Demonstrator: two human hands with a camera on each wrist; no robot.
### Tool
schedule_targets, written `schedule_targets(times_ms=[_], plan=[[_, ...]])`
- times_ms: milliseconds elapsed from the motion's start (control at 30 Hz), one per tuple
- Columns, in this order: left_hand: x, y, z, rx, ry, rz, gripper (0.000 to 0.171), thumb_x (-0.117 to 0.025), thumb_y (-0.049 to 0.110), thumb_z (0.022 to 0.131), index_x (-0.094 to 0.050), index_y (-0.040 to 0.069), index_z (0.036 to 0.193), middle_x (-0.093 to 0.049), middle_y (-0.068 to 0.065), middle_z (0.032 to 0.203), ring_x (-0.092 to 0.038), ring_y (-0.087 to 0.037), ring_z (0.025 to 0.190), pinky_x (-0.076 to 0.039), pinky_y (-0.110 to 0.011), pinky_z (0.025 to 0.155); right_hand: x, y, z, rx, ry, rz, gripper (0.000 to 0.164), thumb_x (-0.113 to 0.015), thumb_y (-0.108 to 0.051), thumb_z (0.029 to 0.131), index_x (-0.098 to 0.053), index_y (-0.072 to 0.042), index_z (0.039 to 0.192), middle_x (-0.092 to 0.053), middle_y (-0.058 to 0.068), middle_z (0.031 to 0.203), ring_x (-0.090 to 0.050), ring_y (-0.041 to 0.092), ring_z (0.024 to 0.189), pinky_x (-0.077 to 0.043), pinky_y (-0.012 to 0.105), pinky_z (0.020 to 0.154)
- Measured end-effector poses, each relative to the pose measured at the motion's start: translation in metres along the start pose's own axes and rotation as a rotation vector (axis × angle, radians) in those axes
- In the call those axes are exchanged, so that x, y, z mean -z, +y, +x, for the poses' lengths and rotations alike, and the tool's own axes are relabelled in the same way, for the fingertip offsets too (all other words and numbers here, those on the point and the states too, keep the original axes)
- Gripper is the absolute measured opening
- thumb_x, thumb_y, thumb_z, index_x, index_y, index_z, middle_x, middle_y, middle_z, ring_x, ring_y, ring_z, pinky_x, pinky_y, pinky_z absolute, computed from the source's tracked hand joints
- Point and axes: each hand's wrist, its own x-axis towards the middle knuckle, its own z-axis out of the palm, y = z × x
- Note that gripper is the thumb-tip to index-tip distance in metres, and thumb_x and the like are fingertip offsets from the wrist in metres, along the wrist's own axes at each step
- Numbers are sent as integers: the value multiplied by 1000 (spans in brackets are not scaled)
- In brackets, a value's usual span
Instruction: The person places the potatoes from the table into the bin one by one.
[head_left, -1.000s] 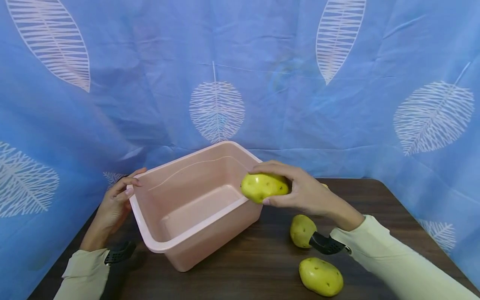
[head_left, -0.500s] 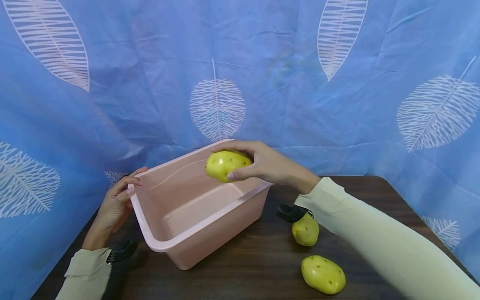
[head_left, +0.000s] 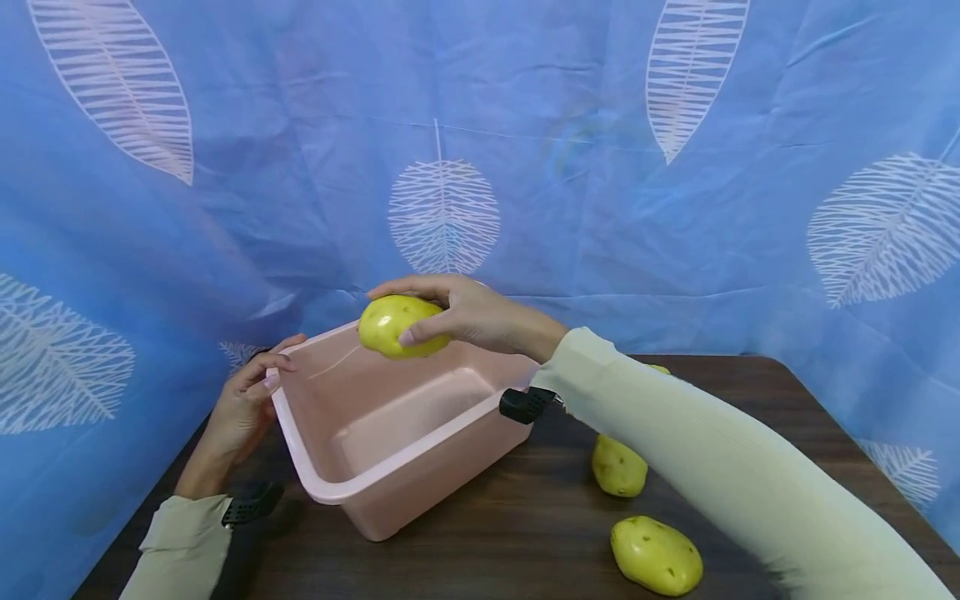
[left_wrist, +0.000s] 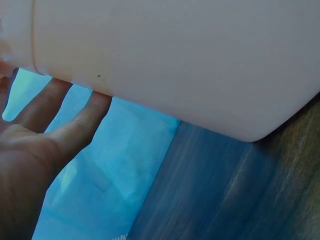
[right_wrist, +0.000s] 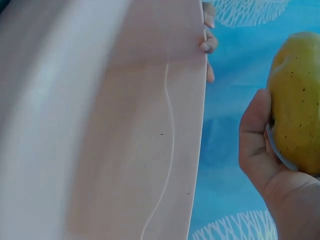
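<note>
A pink plastic bin stands on the dark table with its opening facing up. At its left end, my left hand grips the rim, fingers over the edge. My right hand holds a yellow potato between thumb and fingers, over the bin's far side and apart from it. No object shows on the visible part of the bin's floor. The right wrist view catches the inside wall and the left hand's fingertips on the rim.
Right of the bin lie one potato partly behind the right sleeve and another potato nearer the front. A bit of yellow peeks out beyond the sleeve. A blue curtain with white leaves hangs behind the table.
My right hand has carried the potato leftward, from the bin's right end to above its far left part. The left hand keeps its grip on the rim.
</note>
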Motion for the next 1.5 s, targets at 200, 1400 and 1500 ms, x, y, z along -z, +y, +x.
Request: schedule_targets(times_ms=[200, 1400, 1500], plan=[[2, -2, -3, -12, 12, -9, 22, -48, 7, 108, -67, 15, 113, -50, 12, 152, -53, -7, 131, -63, -25, 84, -9, 3, 28, -45, -49, 112, 59, -74, -16, 92, -58, -26, 148, -61, 6, 138, -63, 25, 115, -62, 41, 91], [3, -1, 4, 13, -12, 11, 14, -50, 12, 108, -64, 15, 114, -46, 8, 155, -45, -15, 139, -63, -28, 86, -34, 52, 100, -242, -396, 11, 62, -70, -16, 98, -50, -25, 156, -57, -1, 139, -55, 16, 120, -53, 28, 94], [3, 0, 3, 12, -10, 12, 15, -51, 12, 108, -64, 15, 114, -45, 7, 156, -41, -21, 142, -62, -27, 87, -35, 54, 103, -240, -410, -32, 60, -69, -17, 99, -51, -25, 155, -56, -4, 143, -55, 14, 121, -52, 27, 95]])
